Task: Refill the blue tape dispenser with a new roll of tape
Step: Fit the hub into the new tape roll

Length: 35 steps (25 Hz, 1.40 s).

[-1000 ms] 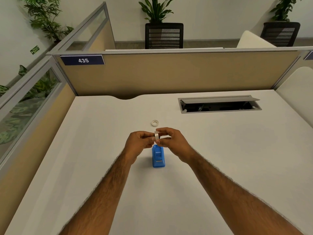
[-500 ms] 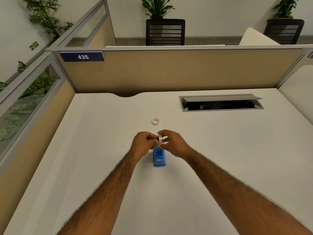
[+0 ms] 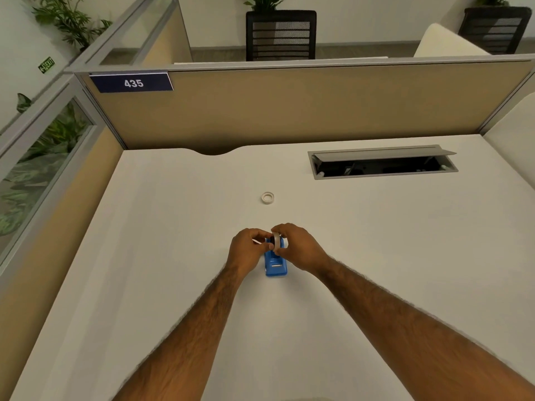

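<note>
Both hands, left hand point(image 3: 246, 250) and right hand point(image 3: 298, 250), pinch the tape roll point(image 3: 276, 241) upright over the far end of the blue dispenser point(image 3: 275, 263) (seemingly not seated yet), so loading remains.

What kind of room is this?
Most likely an open-plan office: a white desk enclosed by cubicle partitions, a numbered plate reading 435, and mesh office chairs beyond.

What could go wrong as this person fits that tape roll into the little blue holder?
1. The tape roll is pinched edge-on between both hands' fingertips over the blue dispenser; it could slip out and roll across the smooth desk.
2. Nothing holds the dispenser down, so pushing the roll in might tip or slide it.
3. The fingers hide the slot, so the roll may seat crooked.
</note>
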Each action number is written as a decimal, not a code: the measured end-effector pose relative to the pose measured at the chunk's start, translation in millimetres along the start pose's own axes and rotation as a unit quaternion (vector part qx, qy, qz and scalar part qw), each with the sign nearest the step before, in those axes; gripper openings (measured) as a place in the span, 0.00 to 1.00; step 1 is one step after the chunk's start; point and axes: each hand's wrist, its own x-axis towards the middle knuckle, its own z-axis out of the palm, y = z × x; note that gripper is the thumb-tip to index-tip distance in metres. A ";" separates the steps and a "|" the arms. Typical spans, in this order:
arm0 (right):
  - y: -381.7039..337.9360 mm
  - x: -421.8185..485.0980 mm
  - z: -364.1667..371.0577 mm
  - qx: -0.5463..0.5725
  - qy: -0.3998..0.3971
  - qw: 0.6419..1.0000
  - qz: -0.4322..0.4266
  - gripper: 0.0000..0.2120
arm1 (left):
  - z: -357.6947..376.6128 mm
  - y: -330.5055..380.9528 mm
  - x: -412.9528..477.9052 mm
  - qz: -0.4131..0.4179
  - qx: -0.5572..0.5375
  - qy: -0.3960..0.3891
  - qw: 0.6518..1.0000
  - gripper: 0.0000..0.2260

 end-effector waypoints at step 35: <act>16.8 0.9 9.6 0.087 0.011 0.996 0.029 0.21 | 4.5 -19.5 -1.7 0.002 -0.041 -0.042 0.998 0.23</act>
